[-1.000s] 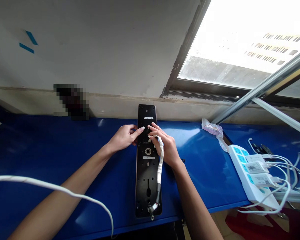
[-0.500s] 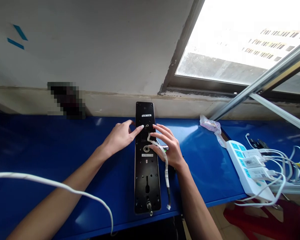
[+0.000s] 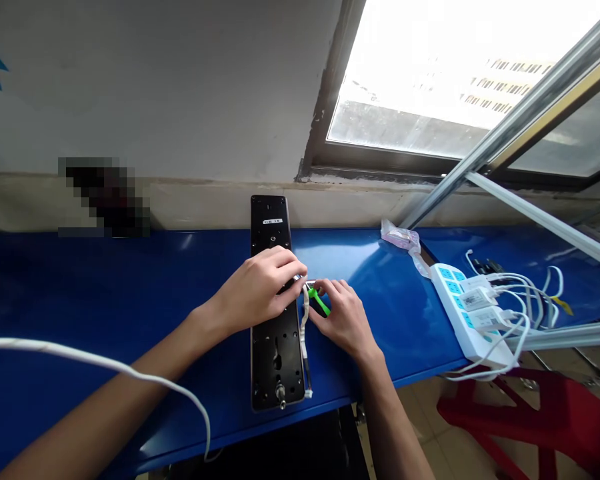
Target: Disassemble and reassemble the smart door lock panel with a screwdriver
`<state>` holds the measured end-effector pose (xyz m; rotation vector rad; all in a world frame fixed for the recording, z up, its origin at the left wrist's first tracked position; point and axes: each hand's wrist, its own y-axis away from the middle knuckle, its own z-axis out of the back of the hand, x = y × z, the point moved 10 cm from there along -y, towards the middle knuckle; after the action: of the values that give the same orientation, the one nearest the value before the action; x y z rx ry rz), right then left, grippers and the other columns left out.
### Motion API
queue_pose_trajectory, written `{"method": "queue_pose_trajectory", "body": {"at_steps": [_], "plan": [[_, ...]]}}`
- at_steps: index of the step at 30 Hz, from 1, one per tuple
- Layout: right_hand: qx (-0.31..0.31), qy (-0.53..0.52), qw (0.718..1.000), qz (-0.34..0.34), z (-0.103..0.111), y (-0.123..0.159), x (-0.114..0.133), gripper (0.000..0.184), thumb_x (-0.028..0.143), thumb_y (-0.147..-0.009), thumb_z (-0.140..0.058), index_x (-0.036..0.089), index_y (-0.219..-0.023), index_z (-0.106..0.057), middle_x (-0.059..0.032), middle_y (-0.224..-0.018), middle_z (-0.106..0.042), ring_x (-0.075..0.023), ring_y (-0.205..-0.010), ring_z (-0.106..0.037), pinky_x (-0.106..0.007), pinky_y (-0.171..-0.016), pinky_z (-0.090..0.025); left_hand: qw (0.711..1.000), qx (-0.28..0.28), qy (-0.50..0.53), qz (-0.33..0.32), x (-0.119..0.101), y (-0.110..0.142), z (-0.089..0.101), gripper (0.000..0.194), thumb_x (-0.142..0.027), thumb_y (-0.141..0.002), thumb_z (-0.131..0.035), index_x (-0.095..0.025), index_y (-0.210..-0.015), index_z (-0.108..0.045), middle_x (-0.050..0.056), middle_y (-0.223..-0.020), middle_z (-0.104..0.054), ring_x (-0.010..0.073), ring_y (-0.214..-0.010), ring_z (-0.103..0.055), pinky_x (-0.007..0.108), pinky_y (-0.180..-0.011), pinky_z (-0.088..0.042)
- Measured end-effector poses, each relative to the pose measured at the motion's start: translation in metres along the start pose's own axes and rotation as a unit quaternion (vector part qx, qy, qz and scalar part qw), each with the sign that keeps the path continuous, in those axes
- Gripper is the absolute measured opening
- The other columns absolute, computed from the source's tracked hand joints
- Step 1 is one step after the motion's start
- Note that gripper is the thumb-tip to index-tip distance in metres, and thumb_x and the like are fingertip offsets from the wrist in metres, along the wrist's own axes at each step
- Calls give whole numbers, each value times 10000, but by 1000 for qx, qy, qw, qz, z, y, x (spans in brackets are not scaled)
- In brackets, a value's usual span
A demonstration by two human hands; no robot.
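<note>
A long black lock panel point(image 3: 275, 347) lies lengthwise on the blue table point(image 3: 130, 293), its far end at the wall. My left hand point(image 3: 260, 290) rests over the panel's middle, fingers curled and pinching the top of a white wrapped cable point(image 3: 305, 327). That cable hangs down along the panel's right edge to a small connector near the front. My right hand point(image 3: 343, 317) sits just right of the panel, fingers closed on a small green-handled tool point(image 3: 319, 301) whose tip points at the spot my left hand pinches.
A white power strip point(image 3: 467, 313) with several plugged chargers and white leads lies at the right. A small plastic packet point(image 3: 403, 237) sits near the wall. A white cord point(image 3: 105, 373) crosses the lower left. A red stool point(image 3: 540, 413) stands below the table's right end.
My left hand moved onto the panel and pinched the cable's top. My right hand let the cable drop beside the panel and now holds the green tool. The view shifted right.
</note>
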<state>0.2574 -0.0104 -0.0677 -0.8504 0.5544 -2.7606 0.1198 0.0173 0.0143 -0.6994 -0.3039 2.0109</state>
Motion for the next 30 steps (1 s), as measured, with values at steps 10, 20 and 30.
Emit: {"method": "queue_pose_trajectory", "body": {"at_steps": [10, 20, 30], "plan": [[-192, -167, 962, -96, 59, 7, -60, 252, 420, -898, -752, 218, -1047, -734, -72, -984, -791, -232, -856, -771, -377, -772, -639, 984, 153, -58, -69, -27, -15, -39, 198, -282, -962, -687, -218, -1143, -732, 75, -1082, -735, 257, -1087, -653, 390, -920, -556], [-436, -243, 853, -155, 120, 20, -133, 464, 514, -882, -747, 226, -1162, -515, -22, -871, -725, -188, -647, -744, -332, -593, -631, 950, 291, -112, -33, -30, -57, -113, 109, -158, -916, -673, -182, -953, -773, 94, -974, -769, 272, -913, -727, 350, -739, -528], [-543, -190, 796, -186, 144, 45, -168, 312, 486, -968, -577, 268, -1118, -411, 9, -828, -542, -136, -510, -554, -349, -527, -556, 931, 338, -133, -45, -25, -63, -152, 348, -219, -903, -705, -224, -1251, -729, 99, -1086, -742, 263, -867, -729, 332, -699, -500]]}}
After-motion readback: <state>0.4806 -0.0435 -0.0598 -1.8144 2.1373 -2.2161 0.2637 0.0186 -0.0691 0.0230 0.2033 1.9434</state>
